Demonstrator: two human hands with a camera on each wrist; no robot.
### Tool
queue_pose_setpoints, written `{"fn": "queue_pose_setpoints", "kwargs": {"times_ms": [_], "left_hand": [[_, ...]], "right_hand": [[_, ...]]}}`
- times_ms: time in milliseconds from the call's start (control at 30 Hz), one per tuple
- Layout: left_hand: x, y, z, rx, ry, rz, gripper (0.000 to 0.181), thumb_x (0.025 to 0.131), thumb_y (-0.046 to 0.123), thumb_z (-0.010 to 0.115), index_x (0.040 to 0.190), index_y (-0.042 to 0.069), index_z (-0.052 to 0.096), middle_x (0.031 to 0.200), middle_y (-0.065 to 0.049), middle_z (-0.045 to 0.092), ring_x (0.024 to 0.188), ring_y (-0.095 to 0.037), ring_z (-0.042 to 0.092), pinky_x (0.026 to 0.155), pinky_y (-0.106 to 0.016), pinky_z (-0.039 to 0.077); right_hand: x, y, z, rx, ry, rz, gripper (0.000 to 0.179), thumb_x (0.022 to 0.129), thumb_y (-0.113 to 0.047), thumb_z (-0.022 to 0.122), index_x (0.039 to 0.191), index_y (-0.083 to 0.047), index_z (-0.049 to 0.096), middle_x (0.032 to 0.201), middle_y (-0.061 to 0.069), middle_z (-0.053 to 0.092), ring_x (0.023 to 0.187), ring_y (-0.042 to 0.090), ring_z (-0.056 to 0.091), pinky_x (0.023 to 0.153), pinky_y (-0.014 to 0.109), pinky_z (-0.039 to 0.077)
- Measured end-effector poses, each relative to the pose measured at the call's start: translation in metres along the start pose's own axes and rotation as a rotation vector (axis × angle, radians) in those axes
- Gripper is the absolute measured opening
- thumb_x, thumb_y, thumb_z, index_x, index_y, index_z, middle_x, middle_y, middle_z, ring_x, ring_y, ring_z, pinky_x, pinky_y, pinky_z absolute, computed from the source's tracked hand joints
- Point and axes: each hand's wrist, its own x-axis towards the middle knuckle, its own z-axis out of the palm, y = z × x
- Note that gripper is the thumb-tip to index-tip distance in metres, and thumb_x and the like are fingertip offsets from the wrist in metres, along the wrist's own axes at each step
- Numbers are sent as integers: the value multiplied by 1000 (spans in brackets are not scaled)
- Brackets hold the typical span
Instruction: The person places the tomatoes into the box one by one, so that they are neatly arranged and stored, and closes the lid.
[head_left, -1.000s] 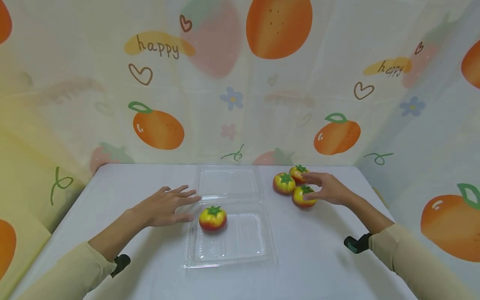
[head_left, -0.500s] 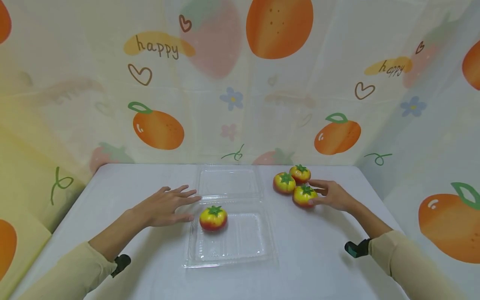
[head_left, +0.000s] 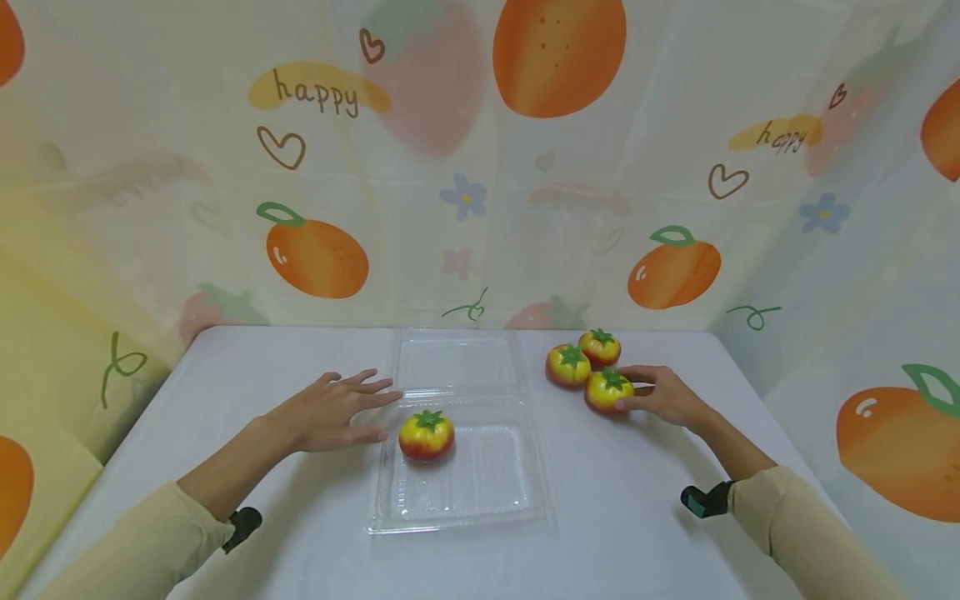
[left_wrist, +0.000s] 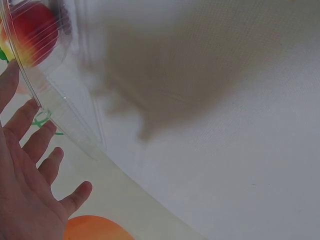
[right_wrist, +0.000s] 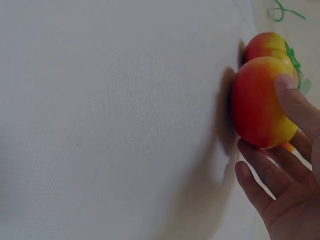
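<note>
My right hand (head_left: 663,393) holds the nearest of three grouped tomatoes (head_left: 606,388), yellow and red with a green star-shaped calyx. Its thumb (right_wrist: 295,102) lies against one side of this tomato (right_wrist: 257,107), and the fingers reach round the other side. Left of centre, a clear plastic clamshell box (head_left: 487,517) lies unfolded, with a similar tomato (head_left: 426,438) in the left part of its near half. My left hand (head_left: 318,417) has its fingers spread, fingertips right at the box's left edge. In the left wrist view that tomato (left_wrist: 35,35) shows through the clear wall.
Two more tomatoes, one at the left (head_left: 567,365) and one behind (head_left: 600,347), sit close against the held one. The box's lid (head_left: 459,365) lies flat toward the back. A fruit-printed curtain (head_left: 525,250) stands behind the white table (head_left: 622,517).
My right hand has come down and slightly rightward from above the tomatoes to the nearest one and closed on it. The left hand and the box have stayed still.
</note>
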Motion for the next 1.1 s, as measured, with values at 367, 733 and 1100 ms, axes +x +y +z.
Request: {"fn": "queue_pose_setpoints", "kwargs": {"times_ms": [367,733,1100], "left_hand": [[-1,-1,2,-2,0,-4,58,94,48,61,143,17,56,146,-11,53,140,-42,38,102,-69,37],[0,0,0,4,-9,-9,59,94,48,61,143,17,56,147,-11,52,140,-42,38,102,-69,36],[0,2,-2,7,-5,-7,59,94,49,62,143,16,56,146,-11,53,140,-42,39,102,-69,37]], "right_hand": [[4,-3,-1,-59,-21,-57,63,87,-22,79,137,8,53,135,30,55,119,44,58,95,47,53],[4,-10,-2,-117,-39,-75,63,85,-21,81,135,8,55,134,30,56,116,44,60,92,46,55],[0,-19,-8,-171,-105,-113,60,85,-23,81,133,5,59,130,25,60,114,38,61,91,42,56]]}}
